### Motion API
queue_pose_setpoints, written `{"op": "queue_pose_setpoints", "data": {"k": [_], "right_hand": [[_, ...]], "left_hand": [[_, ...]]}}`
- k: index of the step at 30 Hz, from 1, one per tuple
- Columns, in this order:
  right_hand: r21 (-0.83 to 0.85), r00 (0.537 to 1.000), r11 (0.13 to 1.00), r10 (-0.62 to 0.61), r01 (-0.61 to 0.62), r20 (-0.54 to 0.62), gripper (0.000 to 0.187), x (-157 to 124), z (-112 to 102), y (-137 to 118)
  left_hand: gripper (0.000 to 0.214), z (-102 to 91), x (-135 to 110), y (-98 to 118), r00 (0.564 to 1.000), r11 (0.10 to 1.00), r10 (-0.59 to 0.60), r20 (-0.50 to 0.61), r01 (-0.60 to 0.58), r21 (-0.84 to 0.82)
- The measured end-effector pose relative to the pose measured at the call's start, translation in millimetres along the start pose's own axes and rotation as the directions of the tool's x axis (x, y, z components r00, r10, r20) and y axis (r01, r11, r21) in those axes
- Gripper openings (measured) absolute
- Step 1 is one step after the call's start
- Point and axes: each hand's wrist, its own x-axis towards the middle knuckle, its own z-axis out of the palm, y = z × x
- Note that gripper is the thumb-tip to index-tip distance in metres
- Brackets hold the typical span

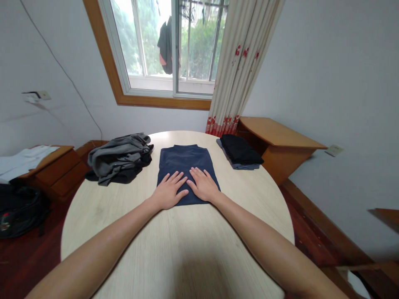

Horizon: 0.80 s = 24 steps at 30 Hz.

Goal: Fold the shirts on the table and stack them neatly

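A dark navy garment (187, 160), folded into a neat rectangle, lies flat on the round pale table (149, 253). My left hand (170, 191) rests palm down on its near left part, fingers spread. On the near right part lies my right hand (202, 185), also flat with fingers apart. The two thumbs point toward each other and almost meet. Neither hand grips the cloth. Beneath the palms, part of the garment is hidden.
A loose heap of grey and black clothes (120, 160) sits at the table's far left. Folded black and grey-blue clothes (240, 150) are stacked at the far right. Behind stand a wooden desk (277, 133), a curtain (238, 62) and a window (174, 45).
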Motion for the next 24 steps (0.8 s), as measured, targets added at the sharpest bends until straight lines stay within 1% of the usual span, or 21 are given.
{"op": "queue_pose_setpoints", "data": {"k": [4,7,10,12,14,16,18,20,22,24], "right_hand": [[-0.014,0.995,0.995,0.099,-0.098,0.032,0.064,5.4,-6.3,19.2],[-0.001,0.974,0.976,0.219,-0.220,0.065,0.066,10.8,-9.2,39.9],[-0.006,0.936,0.940,0.341,-0.342,0.089,0.065,14.0,-11.5,61.7],[-0.013,0.916,0.920,0.391,-0.392,0.092,0.063,13.6,-13.2,72.5],[-0.010,0.902,0.905,0.424,-0.424,0.079,0.062,11.6,-14.9,78.4],[0.009,0.892,0.893,0.449,-0.450,0.049,0.061,9.0,-16.7,78.6],[0.039,0.889,0.889,0.457,-0.456,-0.006,0.060,6.6,-18.8,73.5],[0.062,0.912,0.915,0.403,-0.399,-0.079,0.058,4.4,-20.6,63.9],[0.067,0.955,0.963,0.268,-0.261,-0.129,0.056,1.7,-21.4,51.7],[0.076,0.990,0.993,0.097,-0.090,-0.100,0.055,-1.3,-20.6,39.5]], "left_hand": [[0.068,-6.7,4.7,-26.7,0.984,0.984,-0.178,-0.001,0.178,-0.004],[0.069,-9.3,5.5,-47.2,0.957,0.957,-0.289,0.027,0.289,-0.024],[0.068,-9.6,3.6,-63.4,0.938,0.938,-0.344,0.046,0.345,-0.021],[0.067,-9.3,1.8,-71.9,0.928,0.928,-0.371,0.040,0.371,-0.013],[0.066,-9.8,0.3,-78.4,0.917,0.917,-0.399,0.015,0.399,-0.009],[0.065,-11.4,-0.7,-81.0,0.906,0.907,-0.421,-0.037,0.421,-0.023],[0.065,-13.8,-1.3,-77.3,0.907,0.914,-0.406,-0.113,0.403,-0.050],[0.064,-15.8,-1.9,-66.0,0.933,0.949,-0.314,-0.175,0.306,-0.073],[0.062,-16.1,-2.6,-49.5,0.970,0.985,-0.162,-0.180,0.149,-0.088],[0.061,-14.6,-3.1,-32.7,0.993,0.994,-0.016,-0.119,0.003,-0.105]]}}
